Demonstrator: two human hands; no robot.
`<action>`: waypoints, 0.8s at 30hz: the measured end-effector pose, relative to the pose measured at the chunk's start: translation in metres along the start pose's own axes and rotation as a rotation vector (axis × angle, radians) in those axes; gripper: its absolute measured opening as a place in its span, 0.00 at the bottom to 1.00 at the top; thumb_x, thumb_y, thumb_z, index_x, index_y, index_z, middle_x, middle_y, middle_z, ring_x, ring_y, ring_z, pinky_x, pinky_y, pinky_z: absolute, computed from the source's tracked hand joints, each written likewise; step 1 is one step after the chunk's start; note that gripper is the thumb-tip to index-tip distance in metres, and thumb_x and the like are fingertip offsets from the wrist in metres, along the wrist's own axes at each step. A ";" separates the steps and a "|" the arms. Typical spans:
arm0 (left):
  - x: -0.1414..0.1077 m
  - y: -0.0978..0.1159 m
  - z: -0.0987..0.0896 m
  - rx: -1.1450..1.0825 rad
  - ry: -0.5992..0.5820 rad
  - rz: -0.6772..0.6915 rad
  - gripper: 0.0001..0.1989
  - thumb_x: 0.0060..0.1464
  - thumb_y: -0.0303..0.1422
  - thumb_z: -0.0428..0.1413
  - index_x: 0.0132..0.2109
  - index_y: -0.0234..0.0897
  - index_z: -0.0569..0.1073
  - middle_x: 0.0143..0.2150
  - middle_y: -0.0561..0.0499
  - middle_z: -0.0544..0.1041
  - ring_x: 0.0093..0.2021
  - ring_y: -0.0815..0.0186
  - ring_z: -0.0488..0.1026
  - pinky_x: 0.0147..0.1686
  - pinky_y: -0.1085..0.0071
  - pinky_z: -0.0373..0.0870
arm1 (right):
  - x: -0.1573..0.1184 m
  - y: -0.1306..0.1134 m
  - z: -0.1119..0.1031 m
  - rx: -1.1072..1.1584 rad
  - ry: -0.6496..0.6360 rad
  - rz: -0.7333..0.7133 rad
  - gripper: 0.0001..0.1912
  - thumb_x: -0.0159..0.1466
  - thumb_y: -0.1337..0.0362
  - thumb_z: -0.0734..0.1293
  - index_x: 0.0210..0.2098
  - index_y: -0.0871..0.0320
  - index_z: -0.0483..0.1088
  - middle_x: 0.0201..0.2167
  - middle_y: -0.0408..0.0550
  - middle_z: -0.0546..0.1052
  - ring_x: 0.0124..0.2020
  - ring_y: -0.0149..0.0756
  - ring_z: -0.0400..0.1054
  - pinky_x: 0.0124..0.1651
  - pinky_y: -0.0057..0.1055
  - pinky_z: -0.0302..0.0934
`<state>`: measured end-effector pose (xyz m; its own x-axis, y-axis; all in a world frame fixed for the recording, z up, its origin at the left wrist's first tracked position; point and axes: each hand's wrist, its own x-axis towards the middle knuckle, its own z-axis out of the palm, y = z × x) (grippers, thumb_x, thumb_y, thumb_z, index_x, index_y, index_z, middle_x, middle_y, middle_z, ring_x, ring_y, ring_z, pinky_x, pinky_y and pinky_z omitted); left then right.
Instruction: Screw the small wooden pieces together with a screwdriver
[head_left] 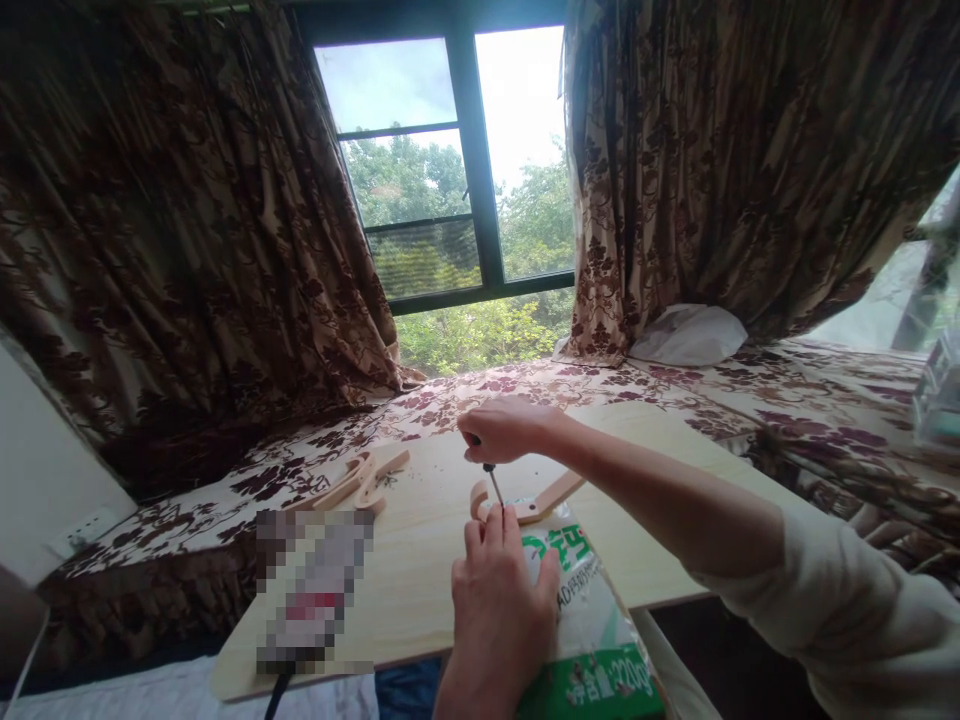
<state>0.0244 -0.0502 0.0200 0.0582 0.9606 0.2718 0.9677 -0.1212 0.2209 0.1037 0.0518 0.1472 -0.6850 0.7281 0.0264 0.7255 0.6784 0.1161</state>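
Note:
My right hand (pixel 501 430) is closed around the dark handle of a screwdriver (pixel 494 484), whose thin shaft slants down to a curved wooden piece (pixel 551 497). That piece lies on a green and white plastic package (pixel 600 625). My left hand (pixel 504 585) rests over the package, its fingers close together at the screwdriver's tip and the near edge of the wood. Whatever the left fingertips pinch is too small to make out.
More curved wooden pieces (pixel 360 482) and small dark bits lie at the left of the pale board (pixel 420 560). A blurred-out object with a black cable is at the front left. Behind are patterned cloth, curtains and a white bag (pixel 690 335).

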 end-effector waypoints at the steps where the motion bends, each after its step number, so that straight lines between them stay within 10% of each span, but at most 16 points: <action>1: 0.000 0.000 0.000 -0.002 0.002 0.003 0.27 0.56 0.40 0.47 0.60 0.31 0.61 0.61 0.44 0.63 0.57 0.54 0.58 0.51 0.58 0.63 | 0.002 0.001 0.003 0.007 0.014 0.016 0.16 0.66 0.59 0.63 0.50 0.60 0.67 0.47 0.51 0.71 0.43 0.39 0.68 0.43 0.41 0.66; 15: 0.081 0.003 0.018 -0.124 0.067 -0.001 0.23 0.54 0.40 0.51 0.54 0.30 0.66 0.56 0.38 0.66 0.55 0.47 0.60 0.50 0.48 0.62 | 0.044 0.054 0.016 0.106 0.102 0.175 0.17 0.65 0.59 0.63 0.51 0.60 0.66 0.49 0.52 0.70 0.44 0.39 0.68 0.44 0.42 0.65; 24: 0.090 -0.062 0.007 -0.571 0.225 -0.123 0.19 0.53 0.45 0.51 0.48 0.39 0.67 0.48 0.46 0.70 0.52 0.58 0.66 0.49 0.58 0.66 | 0.046 0.076 0.035 0.281 0.253 -0.018 0.12 0.65 0.57 0.63 0.39 0.60 0.69 0.34 0.45 0.73 0.31 0.31 0.67 0.34 0.32 0.63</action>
<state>-0.0285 0.0460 0.0240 -0.1582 0.9074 0.3893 0.6765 -0.1876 0.7122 0.1294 0.1404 0.1222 -0.6674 0.6919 0.2753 0.6790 0.7172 -0.1567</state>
